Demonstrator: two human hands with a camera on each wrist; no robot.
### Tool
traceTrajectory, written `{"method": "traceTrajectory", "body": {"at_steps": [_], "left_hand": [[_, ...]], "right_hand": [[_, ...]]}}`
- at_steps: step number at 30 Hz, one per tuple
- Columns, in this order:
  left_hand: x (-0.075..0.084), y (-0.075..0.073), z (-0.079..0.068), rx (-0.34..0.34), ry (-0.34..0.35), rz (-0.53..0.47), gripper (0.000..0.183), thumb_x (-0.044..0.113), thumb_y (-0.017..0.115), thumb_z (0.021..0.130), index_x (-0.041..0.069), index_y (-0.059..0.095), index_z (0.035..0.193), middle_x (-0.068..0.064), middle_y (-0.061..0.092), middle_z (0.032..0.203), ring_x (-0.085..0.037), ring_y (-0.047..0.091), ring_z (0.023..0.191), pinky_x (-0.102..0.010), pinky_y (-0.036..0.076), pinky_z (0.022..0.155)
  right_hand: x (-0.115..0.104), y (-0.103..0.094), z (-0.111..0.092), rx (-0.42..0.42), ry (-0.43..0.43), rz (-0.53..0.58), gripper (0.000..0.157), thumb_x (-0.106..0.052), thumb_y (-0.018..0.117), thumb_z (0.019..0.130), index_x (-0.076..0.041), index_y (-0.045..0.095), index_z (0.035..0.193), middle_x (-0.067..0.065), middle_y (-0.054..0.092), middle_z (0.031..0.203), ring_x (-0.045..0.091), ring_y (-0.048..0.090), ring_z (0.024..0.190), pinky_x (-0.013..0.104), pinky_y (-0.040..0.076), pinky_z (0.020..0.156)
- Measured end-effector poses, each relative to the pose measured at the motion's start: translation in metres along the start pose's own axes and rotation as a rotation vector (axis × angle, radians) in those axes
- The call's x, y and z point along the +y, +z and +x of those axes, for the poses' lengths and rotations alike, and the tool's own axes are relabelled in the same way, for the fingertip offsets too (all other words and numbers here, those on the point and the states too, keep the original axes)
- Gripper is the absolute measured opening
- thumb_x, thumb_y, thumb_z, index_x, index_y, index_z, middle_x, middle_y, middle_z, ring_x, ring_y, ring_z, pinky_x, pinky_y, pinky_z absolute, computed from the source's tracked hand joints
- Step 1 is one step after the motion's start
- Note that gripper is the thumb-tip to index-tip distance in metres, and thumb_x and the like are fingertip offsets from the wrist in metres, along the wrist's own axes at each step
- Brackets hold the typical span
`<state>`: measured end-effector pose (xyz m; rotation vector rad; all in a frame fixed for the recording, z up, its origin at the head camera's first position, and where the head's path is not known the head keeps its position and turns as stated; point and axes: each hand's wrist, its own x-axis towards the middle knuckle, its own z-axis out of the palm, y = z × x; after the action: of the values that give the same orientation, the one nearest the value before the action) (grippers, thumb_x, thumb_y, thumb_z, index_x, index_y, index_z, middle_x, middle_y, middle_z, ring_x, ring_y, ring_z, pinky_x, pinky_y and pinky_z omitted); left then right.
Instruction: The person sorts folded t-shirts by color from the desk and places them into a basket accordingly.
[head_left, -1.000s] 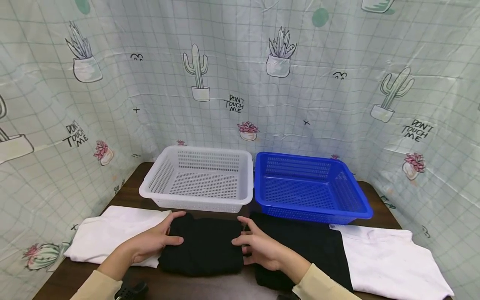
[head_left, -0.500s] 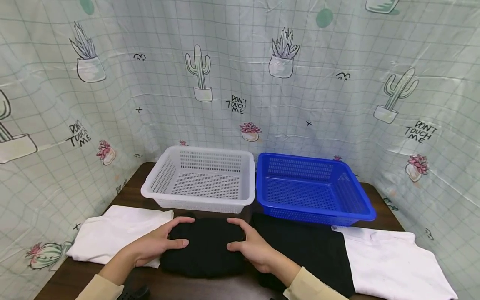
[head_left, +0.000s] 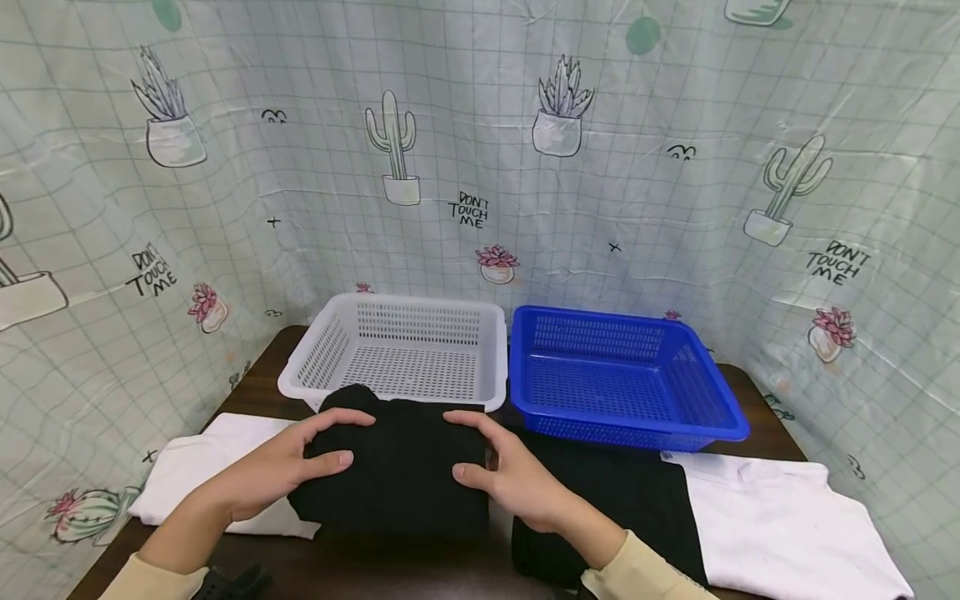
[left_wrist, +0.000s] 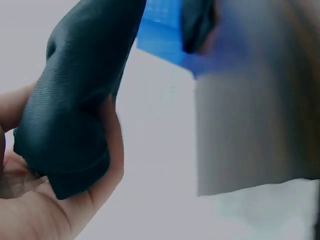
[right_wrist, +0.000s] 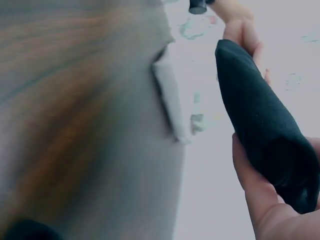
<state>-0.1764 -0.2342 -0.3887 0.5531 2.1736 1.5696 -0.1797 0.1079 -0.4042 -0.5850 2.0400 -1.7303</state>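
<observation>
A folded black garment (head_left: 405,475) is held up off the table between both hands, its far edge overlapping the front rim of the white basket (head_left: 390,407) in the head view. The left hand (head_left: 281,471) grips its left end, thumb on the near face. On the opposite end, the right hand (head_left: 517,479) grips with its thumb and fingers. The left wrist view shows the thick rolled end of the black garment (left_wrist: 75,110) with fingers wrapped about it. From the right wrist, the garment (right_wrist: 262,112) appears edge-on, pinched between thumb and fingers.
Right of the white basket stands a blue basket (head_left: 600,387), nothing inside. Another folded black garment (head_left: 615,500) lies in front of it, beside a white garment (head_left: 787,517). A second white garment (head_left: 247,450) lies at left on the dark wooden table (head_left: 427,575). A printed curtain (head_left: 480,142) surrounds the table.
Both hands have closed in on the black garment's ends and lifted it from the table, upward and toward the white basket. The baskets and the other garments have stayed put.
</observation>
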Motion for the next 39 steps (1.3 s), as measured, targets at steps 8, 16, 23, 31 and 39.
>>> {"method": "traceTrajectory", "body": {"at_steps": [8, 16, 23, 31, 39], "left_hand": [[0.031, -0.035, 0.015, 0.123, 0.063, 0.069, 0.057, 0.023, 0.066, 0.108, 0.025, 0.044, 0.160, -0.010, 0.026, 0.168, -0.027, 0.037, 0.139, -0.039, 0.043, 0.111], [0.047, -0.077, 0.051, 0.153, 0.079, -0.057, 0.059, 0.020, 0.063, 0.109, 0.019, 0.038, 0.162, -0.012, 0.000, 0.175, -0.043, 0.004, 0.159, -0.074, 0.006, 0.123], [0.049, -0.095, 0.083, 0.150, 0.024, -0.084, 0.061, 0.022, 0.061, 0.110, 0.015, 0.036, 0.165, -0.015, -0.007, 0.176, -0.041, 0.001, 0.160, -0.069, 0.007, 0.126], [0.029, -0.100, 0.114, 0.191, -0.053, -0.067, 0.071, 0.027, 0.067, 0.107, 0.018, 0.033, 0.168, -0.017, 0.005, 0.177, -0.046, 0.027, 0.156, -0.057, 0.041, 0.118], [0.009, -0.107, 0.128, 0.178, -0.077, 0.024, 0.073, 0.018, 0.069, 0.105, 0.015, 0.031, 0.167, -0.009, -0.021, 0.176, -0.049, -0.017, 0.159, -0.080, 0.013, 0.118]], "right_hand": [[-0.037, -0.022, 0.026, 0.060, -0.062, 0.067, 0.063, -0.008, 0.063, 0.107, -0.028, 0.041, 0.162, 0.013, 0.056, 0.147, 0.017, 0.068, 0.097, 0.032, 0.058, 0.075], [-0.063, -0.041, 0.072, 0.161, -0.092, 0.126, 0.059, -0.004, 0.058, 0.109, -0.027, 0.043, 0.162, 0.012, 0.047, 0.157, 0.036, 0.063, 0.129, 0.047, 0.059, 0.098], [-0.060, -0.054, 0.114, 0.251, -0.082, 0.047, 0.056, -0.006, 0.059, 0.109, -0.028, 0.047, 0.159, 0.008, 0.048, 0.157, 0.032, 0.064, 0.129, 0.046, 0.058, 0.100], [-0.037, -0.059, 0.146, 0.258, -0.052, 0.060, 0.058, -0.005, 0.056, 0.110, -0.025, 0.042, 0.163, 0.012, 0.040, 0.162, 0.035, 0.061, 0.133, 0.048, 0.055, 0.105], [-0.019, -0.056, 0.160, 0.253, -0.007, 0.069, 0.062, -0.004, 0.056, 0.110, -0.023, 0.037, 0.166, 0.014, 0.036, 0.168, 0.037, 0.051, 0.144, 0.053, 0.046, 0.114]]}}
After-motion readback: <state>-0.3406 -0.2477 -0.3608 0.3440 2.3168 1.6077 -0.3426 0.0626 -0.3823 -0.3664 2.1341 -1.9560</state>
